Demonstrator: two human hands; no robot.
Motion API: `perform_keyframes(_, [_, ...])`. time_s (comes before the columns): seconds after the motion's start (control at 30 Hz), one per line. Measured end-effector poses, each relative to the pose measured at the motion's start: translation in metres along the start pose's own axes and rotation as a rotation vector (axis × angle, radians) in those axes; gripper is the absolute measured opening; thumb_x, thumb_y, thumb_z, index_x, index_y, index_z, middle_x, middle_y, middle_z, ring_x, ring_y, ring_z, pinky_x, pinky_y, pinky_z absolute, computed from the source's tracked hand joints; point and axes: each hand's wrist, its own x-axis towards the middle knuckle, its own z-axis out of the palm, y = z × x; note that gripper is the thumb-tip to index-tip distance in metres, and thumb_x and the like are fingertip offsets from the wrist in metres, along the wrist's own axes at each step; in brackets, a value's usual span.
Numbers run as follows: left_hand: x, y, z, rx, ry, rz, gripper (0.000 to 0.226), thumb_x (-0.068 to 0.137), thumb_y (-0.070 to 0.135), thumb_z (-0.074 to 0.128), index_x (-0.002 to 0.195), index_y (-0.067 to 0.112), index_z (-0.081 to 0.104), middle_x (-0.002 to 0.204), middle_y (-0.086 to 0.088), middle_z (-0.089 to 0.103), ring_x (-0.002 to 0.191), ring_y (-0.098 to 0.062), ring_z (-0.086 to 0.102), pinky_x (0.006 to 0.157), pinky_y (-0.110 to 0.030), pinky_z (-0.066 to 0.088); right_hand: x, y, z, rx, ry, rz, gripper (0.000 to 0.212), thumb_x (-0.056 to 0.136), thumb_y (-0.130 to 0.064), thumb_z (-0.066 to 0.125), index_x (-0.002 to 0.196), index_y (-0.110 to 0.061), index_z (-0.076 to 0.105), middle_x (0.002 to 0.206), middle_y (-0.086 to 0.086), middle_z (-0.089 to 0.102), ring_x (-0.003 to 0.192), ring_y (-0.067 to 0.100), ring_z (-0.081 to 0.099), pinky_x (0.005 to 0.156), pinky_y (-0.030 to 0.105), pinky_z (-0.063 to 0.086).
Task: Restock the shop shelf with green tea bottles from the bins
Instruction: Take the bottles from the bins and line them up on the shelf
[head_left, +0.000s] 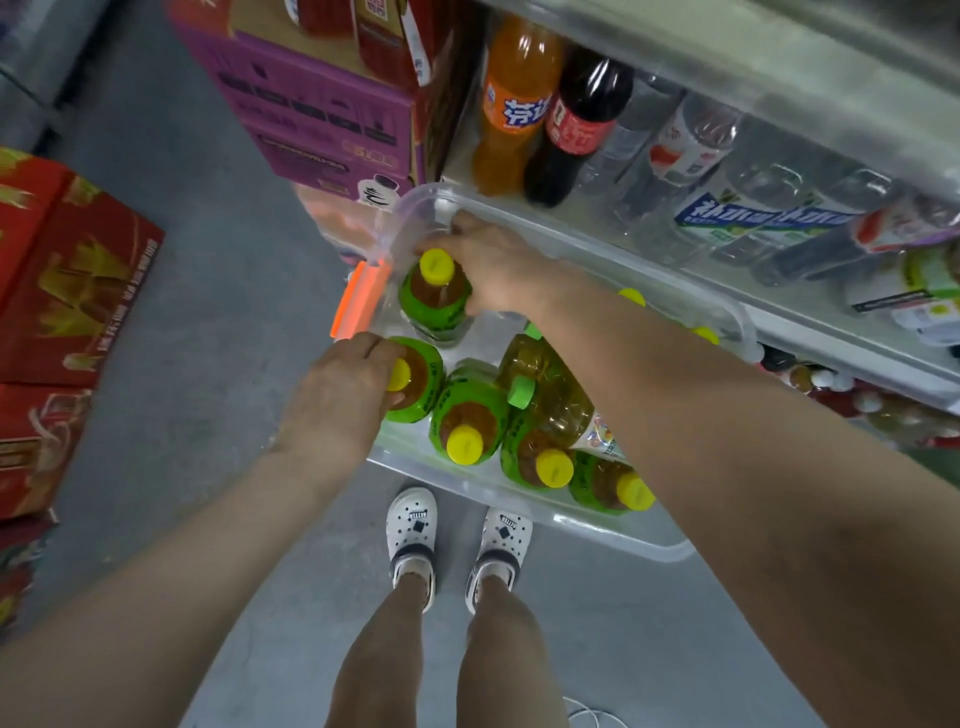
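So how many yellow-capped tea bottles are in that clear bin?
7. One tea bottle in the right hand, one in the left hand, three in a row along the bin's near wall, two caps showing beyond the right forearm. That arm may hide more.

A smooth grey floor (208, 260) is lit evenly, red cartons (67, 270) are stacked on it at the left, a purple carton (322, 119) is placed further back beside a pale metal shelf (779, 67) at the right, and a white cable (587, 714) is seen on the floor.
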Motion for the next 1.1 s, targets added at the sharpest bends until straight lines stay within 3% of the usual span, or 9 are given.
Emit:
perform_keyframes(0.17, [0.000, 0.001, 0.002, 0.036, 0.018, 0.027, 0.048, 0.048, 0.001, 0.092, 0.090, 0.004, 0.070, 0.083, -0.015, 0.066, 0.067, -0.039, 0.064, 0.052, -0.037, 0.052, -0.004, 0.004, 0.020, 0.006, 0.002, -0.013, 0.098, 0.063, -0.012, 0.090, 0.143, -0.032, 0.037, 0.143, 0.004, 0.042, 0.125, 0.030, 0.049, 0.103, 0.042, 0.043])
perform_keyframes(0.27, [0.004, 0.000, 0.005, 0.072, 0.018, 0.032, 0.048, 0.046, -0.002, 0.092, 0.088, 0.002, 0.069, 0.080, -0.016, 0.065, 0.065, -0.039, 0.063, 0.051, -0.038, 0.052, -0.003, 0.002, 0.020, 0.090, 0.005, -0.014, 0.095, 0.055, -0.021, 0.094, 0.133, -0.029, 0.039, 0.135, 0.004, 0.057, 0.116, 0.031, 0.059, 0.095, 0.044, 0.051])
perform_keyframes(0.4, [0.013, 0.004, 0.010, 0.089, 0.038, 0.005, 0.048, 0.052, -0.001, 0.090, 0.095, 0.001, 0.069, 0.082, -0.018, 0.065, 0.067, -0.040, 0.062, 0.052, -0.040, 0.052, -0.020, 0.011, 0.014, 0.255, 0.196, 0.027, 0.084, 0.060, -0.030, 0.092, 0.130, -0.019, 0.046, 0.128, 0.007, 0.058, 0.115, 0.030, 0.058, 0.092, 0.034, 0.045])
perform_keyframes(0.5, [0.029, 0.012, 0.009, -0.008, 0.090, -0.033, 0.048, 0.070, 0.002, 0.082, 0.115, 0.000, 0.064, 0.096, -0.022, 0.067, 0.082, -0.044, 0.063, 0.067, -0.047, 0.053, -0.048, 0.016, 0.003, 0.451, 0.390, 0.065, 0.088, 0.059, -0.036, 0.093, 0.131, -0.015, 0.047, 0.130, 0.007, 0.056, 0.120, 0.027, 0.055, 0.100, 0.038, 0.044])
perform_keyframes(0.6, [0.043, 0.025, 0.011, -0.202, 0.137, -0.147, 0.051, 0.085, 0.002, 0.068, 0.134, 0.002, 0.052, 0.111, -0.025, 0.065, 0.099, -0.044, 0.061, 0.081, -0.046, 0.047, -0.075, 0.020, -0.003, 0.723, 0.602, 0.162, 0.082, 0.058, -0.042, 0.091, 0.125, -0.019, 0.050, 0.120, 0.003, 0.058, 0.111, 0.019, 0.058, 0.094, 0.034, 0.047])
perform_keyframes(0.67, [0.047, 0.035, 0.017, -0.367, 0.115, -0.200, 0.062, 0.091, 0.006, 0.062, 0.147, 0.008, 0.036, 0.135, -0.023, 0.053, 0.118, -0.041, 0.053, 0.094, -0.045, 0.041, -0.090, 0.023, -0.005, 0.922, 0.737, 0.233, 0.079, 0.058, -0.046, 0.090, 0.122, -0.021, 0.052, 0.118, 0.005, 0.058, 0.110, 0.019, 0.058, 0.096, 0.036, 0.049])
perform_keyframes(0.73, [0.050, 0.042, 0.023, -0.419, 0.053, -0.223, 0.085, 0.084, 0.012, 0.073, 0.153, 0.015, 0.023, 0.146, -0.020, 0.039, 0.130, -0.039, 0.041, 0.104, -0.047, 0.035, -0.105, 0.029, -0.010, 1.184, 0.819, 0.267, 0.074, 0.062, -0.041, 0.092, 0.122, -0.023, 0.051, 0.121, 0.008, 0.062, 0.113, 0.024, 0.062, 0.098, 0.045, 0.051])
perform_keyframes(0.87, [0.060, 0.047, 0.030, -0.267, 0.013, -0.325, 0.116, 0.061, 0.020, 0.091, 0.150, 0.020, 0.018, 0.136, -0.021, 0.038, 0.116, -0.045, 0.048, 0.090, -0.054, 0.045, -0.132, 0.042, -0.021, 1.511, 0.824, 0.343, 0.061, 0.076, -0.014, 0.085, 0.125, -0.022, 0.051, 0.119, -0.005, 0.068, 0.109, 0.013, 0.067, 0.098, 0.042, 0.054])
perform_keyframes(1.1, [0.085, 0.047, 0.040, -0.210, -0.045, -0.442, 0.081, 0.072, 0.035, 0.083, 0.132, 0.010, 0.034, 0.116, -0.026, 0.051, 0.107, -0.047, 0.052, 0.081, -0.049, 0.046, -0.140, 0.044, -0.017, 1.636, 0.783, 0.498, 0.058, 0.078, -0.021, 0.083, 0.125, -0.026, 0.048, 0.113, -0.012, 0.066, 0.104, 0.013, 0.069, 0.081, 0.022, 0.057])
